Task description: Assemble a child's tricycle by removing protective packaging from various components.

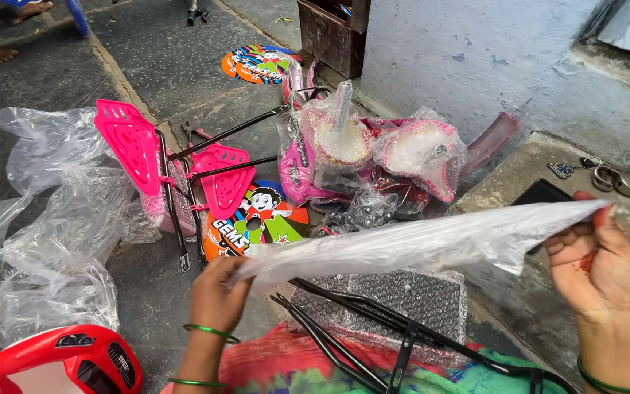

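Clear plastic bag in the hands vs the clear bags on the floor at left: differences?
The held bag is stretched flat into a long strip between the left hand and right hand; the floor bags lie crumpled in loose heaps. The held bag hangs in the air above the black metal frame; the floor bags rest on the ground. Both are thin, clear plastic.

Left hand (216, 292) and right hand (603, 266) pinching opposite ends of a clear plastic bag (417, 244), stretched flat between them. Beneath it, black metal frame rods (373, 321) lying across a bubble-wrapped part (402, 299) on the lap. On the concrete floor (162, 66) beyond: pink plastic seat panels (129, 142), a round cartoon disc (267, 215), wrapped pink-and-white wheels (373, 146). Crumpled clear bags (45, 211) towards the floor's left edge; red toy-car body (52, 361) at the near left corner. Keys (621, 182) on the raised step at right.
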